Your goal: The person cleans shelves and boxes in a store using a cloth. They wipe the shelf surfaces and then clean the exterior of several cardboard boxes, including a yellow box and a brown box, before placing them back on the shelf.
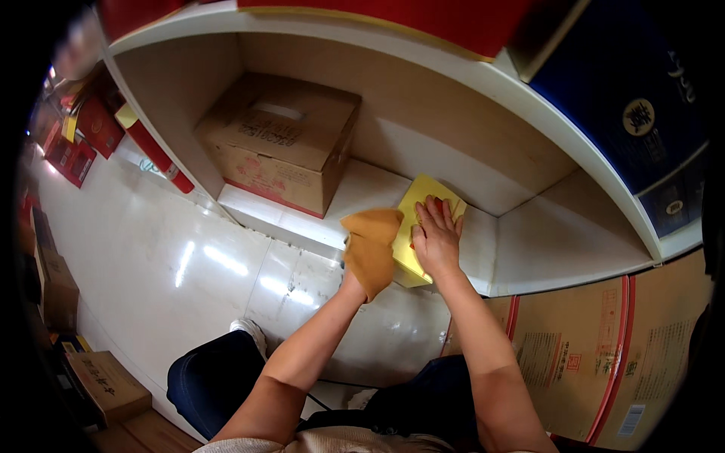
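Observation:
A yellow box (410,208) with a red patch on its face sits on the low white shelf. My right hand (439,238) lies on top of it, fingers stretched out and covering part of the red patch. Close to the box's left side, my left hand (353,285) grips an orange-brown cloth (371,253). The cloth drapes over most of that hand and hides its fingers; its upper end lies beside the box's edge.
A brown cardboard carton (279,143) with a slot on top stands on the shelf's left part. Large cartons with red bands (574,355) stand at the lower right. Dark blue boxes (612,90) stand upper right. Shiny tiles (204,302) cover the floor; more cartons (106,385) stand lower left.

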`<act>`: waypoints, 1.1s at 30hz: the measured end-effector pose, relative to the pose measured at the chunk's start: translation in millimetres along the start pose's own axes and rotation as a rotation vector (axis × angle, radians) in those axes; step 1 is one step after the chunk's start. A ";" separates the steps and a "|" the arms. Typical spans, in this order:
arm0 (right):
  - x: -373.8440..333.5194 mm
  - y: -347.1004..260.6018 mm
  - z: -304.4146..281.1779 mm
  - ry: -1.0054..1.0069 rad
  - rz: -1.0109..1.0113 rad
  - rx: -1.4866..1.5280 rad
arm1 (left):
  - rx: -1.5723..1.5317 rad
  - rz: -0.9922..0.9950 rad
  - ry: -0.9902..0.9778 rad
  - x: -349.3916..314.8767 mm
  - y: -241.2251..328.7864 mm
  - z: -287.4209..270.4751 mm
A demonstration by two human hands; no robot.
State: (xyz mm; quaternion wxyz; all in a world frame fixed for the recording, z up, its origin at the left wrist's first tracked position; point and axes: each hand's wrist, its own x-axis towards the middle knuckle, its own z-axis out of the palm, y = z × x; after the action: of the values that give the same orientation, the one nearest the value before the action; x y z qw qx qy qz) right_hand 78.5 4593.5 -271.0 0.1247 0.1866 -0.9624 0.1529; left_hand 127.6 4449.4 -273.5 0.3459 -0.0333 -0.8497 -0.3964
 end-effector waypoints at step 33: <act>-44.7 45.5 58.9 0.388 0.501 1.192 | 0.206 0.363 -0.570 28.3 17.1 57.0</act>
State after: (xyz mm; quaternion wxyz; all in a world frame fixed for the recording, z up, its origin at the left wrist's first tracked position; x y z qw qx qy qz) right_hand 89.8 4628.0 -349.9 0.1317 -0.0359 -0.6878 0.7129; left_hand 79.8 4494.6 -270.5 0.1612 -0.2580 -0.9279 -0.2155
